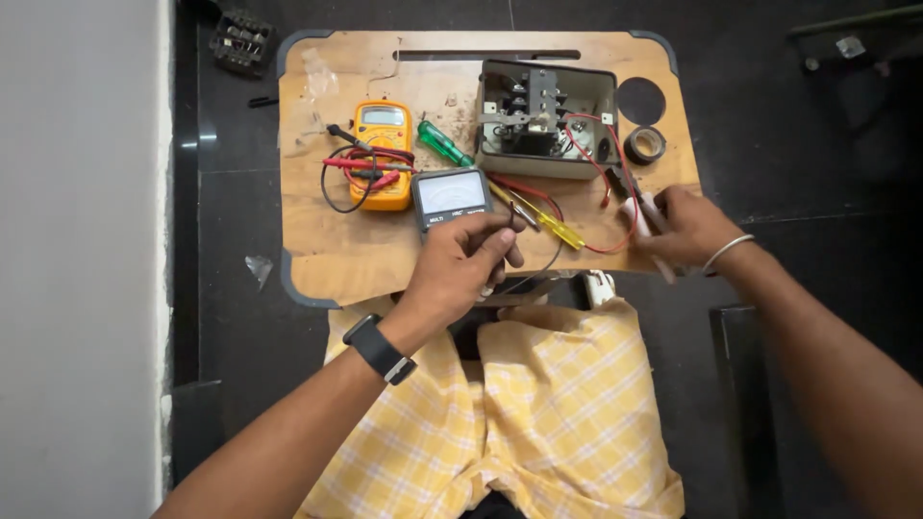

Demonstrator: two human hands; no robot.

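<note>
Wooden lap table (336, 259) over dark tiled floor (769, 144), grey wall (77, 259) left.

Bare forearms; black smartwatch (380, 350) at 7 o'clock, thin silver bangle (726, 252) at 3 o'clock, yellow checked cloth (538, 404), probably a lungi.

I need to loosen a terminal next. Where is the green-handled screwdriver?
In the head view, the green-handled screwdriver lies on the wooden board, left of centre, between the yellow multimeter and the open grey switch box, just above the analog meter.

Grey analog multimeter (451, 197) flat on the wooden board, black lead (510, 223) and perhaps white-handled tool (646, 223) gripped.
</note>
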